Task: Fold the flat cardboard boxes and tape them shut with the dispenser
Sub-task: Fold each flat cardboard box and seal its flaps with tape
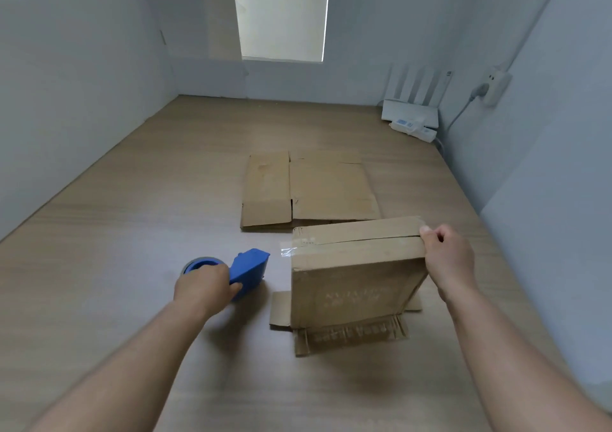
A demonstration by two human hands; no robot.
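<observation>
While left hand (204, 286) grips dispenser (249, 266), box (351, 282) stands upright.

The person shows as two bare arms, the left forearm (132, 362) and the right forearm (516, 352), each uncovered from the lower edge of the view up to the fingertips. The bare left hand (203, 284) shows its back and a rounded wrist, and the bare right hand (448, 256) shows its back, a row of knuckles and a short-trimmed thumbnail. Through the wide lens both forearms look broad near the lower corners and slim at the wrists.
</observation>
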